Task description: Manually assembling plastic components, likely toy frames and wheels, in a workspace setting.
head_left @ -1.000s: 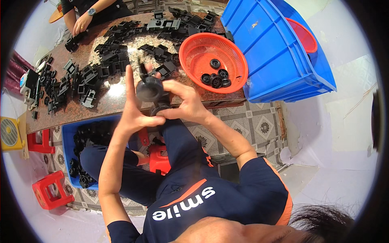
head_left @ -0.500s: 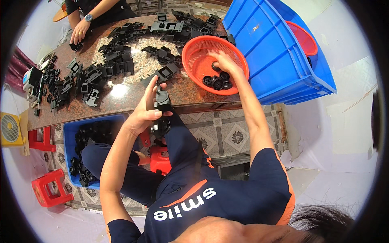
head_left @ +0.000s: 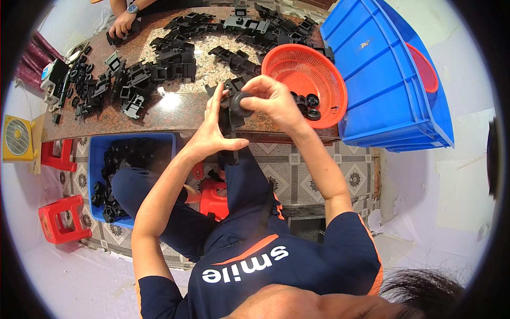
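Note:
Over the table's near edge, my left hand (head_left: pixel 206 135) grips a black plastic toy chassis (head_left: pixel 228 125), thumb on one side and fingers on the other. Between the fingertips of my right hand (head_left: pixel 279 106) is a black wheel (head_left: pixel 240 105), held up against the chassis's upper part. My fingers partly cover where the two meet. To the right of my hands stands a red mesh basket (head_left: pixel 341 93) with several black wheels (head_left: pixel 312 100) in it.
Black chassis parts (head_left: pixel 175 66) lie in rows across the stone-topped table (head_left: pixel 79 130). Behind the basket leans a large blue bin (head_left: pixel 372 80). Under the table sits a blue crate (head_left: pixel 171 141) of black parts. At the far left another person's hand (head_left: pixel 125 22) touches a black part.
My right hand has come out of the red basket with a wheel and moved left to the chassis. My left hand has shifted slightly up and right, still gripping the chassis.

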A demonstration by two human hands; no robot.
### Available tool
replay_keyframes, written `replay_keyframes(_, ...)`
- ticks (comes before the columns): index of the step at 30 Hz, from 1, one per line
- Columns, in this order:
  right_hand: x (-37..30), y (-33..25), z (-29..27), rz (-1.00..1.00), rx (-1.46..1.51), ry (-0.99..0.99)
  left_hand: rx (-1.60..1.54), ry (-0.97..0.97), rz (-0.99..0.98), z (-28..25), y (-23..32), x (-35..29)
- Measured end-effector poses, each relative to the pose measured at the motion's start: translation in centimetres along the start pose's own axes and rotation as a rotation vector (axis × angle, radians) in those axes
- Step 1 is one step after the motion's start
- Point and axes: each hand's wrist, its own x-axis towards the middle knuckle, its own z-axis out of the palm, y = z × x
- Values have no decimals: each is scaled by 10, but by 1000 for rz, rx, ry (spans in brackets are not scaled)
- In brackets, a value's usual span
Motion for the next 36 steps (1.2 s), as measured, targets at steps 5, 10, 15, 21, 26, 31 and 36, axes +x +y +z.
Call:
replay_keyframes(5,4,21,9,3,-90,-10,-2,27,-7,3,-8,-1)
replay_keyframes(10,-1,22,9,97,-166,-6,-157,36,77,5,-10,-4)
replay_keyframes(15,-7,20,26,96,72,5,-442,86,80,5,0,0)
replay_keyframes(21,-9,36,28,63,155,71,-559,175,94,12,3,5)
replay_keyframes(26,-7,40,23,51,104,-1,-601,208,45,12,1,0)
replay_keyframes(31,-3,13,4,-29,-106,-101,-588,180,129,12,4,5)
replay_keyframes(36,16,7,-142,-97,-1397,147,-661,332,55,-7,7,19)
